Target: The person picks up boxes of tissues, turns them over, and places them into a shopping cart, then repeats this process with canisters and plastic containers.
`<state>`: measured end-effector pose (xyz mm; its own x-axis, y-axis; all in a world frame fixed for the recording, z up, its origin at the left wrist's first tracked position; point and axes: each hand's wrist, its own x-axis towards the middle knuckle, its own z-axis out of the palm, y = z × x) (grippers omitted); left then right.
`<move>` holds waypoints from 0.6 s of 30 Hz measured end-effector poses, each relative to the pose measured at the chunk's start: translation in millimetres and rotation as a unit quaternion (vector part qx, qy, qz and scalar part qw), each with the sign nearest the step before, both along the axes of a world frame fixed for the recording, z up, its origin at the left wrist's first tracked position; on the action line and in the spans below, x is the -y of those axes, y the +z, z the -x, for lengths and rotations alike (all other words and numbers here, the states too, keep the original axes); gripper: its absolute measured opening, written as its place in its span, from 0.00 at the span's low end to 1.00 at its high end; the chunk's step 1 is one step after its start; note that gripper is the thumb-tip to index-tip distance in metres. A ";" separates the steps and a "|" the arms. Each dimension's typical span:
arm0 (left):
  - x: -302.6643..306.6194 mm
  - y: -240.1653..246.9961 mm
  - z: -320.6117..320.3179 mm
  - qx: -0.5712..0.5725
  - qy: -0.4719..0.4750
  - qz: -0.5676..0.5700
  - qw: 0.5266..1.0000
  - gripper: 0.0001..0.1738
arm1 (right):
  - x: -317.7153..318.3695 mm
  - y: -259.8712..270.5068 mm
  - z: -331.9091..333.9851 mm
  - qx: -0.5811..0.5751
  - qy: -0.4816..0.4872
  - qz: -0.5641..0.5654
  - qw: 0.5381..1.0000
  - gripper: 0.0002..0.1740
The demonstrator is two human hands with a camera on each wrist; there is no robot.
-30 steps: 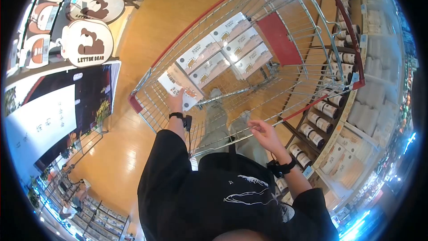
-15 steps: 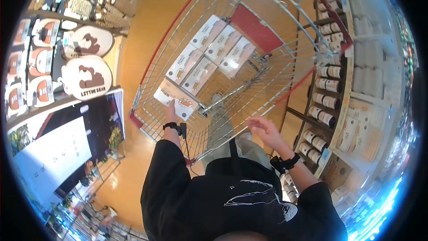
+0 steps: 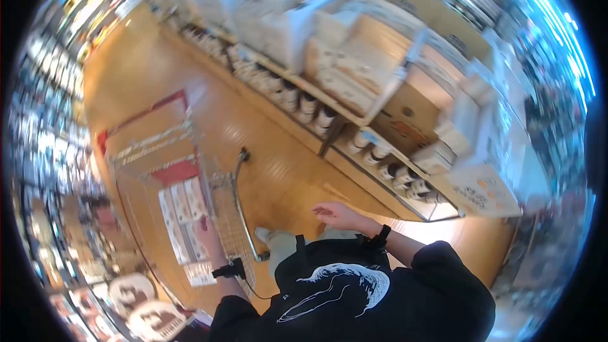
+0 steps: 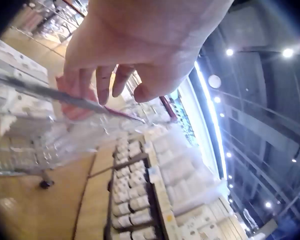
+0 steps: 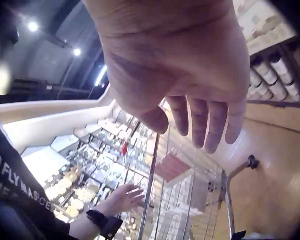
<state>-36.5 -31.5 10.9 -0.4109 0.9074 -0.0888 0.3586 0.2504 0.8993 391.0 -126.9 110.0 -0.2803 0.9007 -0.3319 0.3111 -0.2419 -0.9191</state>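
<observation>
A wire shopping cart (image 3: 144,113) with red trim stands at the left in the head view. Several white-and-pink printed boxes (image 3: 180,215) lie in it, and one more box (image 3: 200,273) sits at its near end. Over these boxes reaches my left hand (image 3: 211,242), fingers relaxed and grasping nothing; the left wrist view shows its fingers (image 4: 104,82) hanging loosely. My right hand (image 3: 342,216) hovers in front of my body, away from the cart in the head view. Its fingers (image 5: 200,122) are slightly bent with nothing between them in the right wrist view.
A long display shelf runs diagonally across the head view, with dark-capped jars (image 3: 308,106) on its lower level. An open cardboard box (image 3: 411,114) and white cartons (image 3: 342,92) stand above. Bear-shaped boards (image 3: 155,322) are at the lower left. A cart wheel (image 3: 244,154) touches the floor.
My view has swung right toward the jar shelf, so the cart now appears at the left. The left hand, at the near box before, is now farther along over the boxes. The right hand stays free.
</observation>
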 end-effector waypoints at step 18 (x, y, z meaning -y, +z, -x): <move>-261.7 242.7 -394.1 -0.169 -0.532 -0.292 0.777 0.11 | 27.1 -8.8 -146.3 -0.094 -0.332 0.032 0.938 0.16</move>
<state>357.6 230.2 253.6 0.6880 0.5955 0.4147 0.3246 -0.7636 0.5581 537.4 -153.9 101.2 0.2759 0.8777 -0.3919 -0.0934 -0.3813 -0.9197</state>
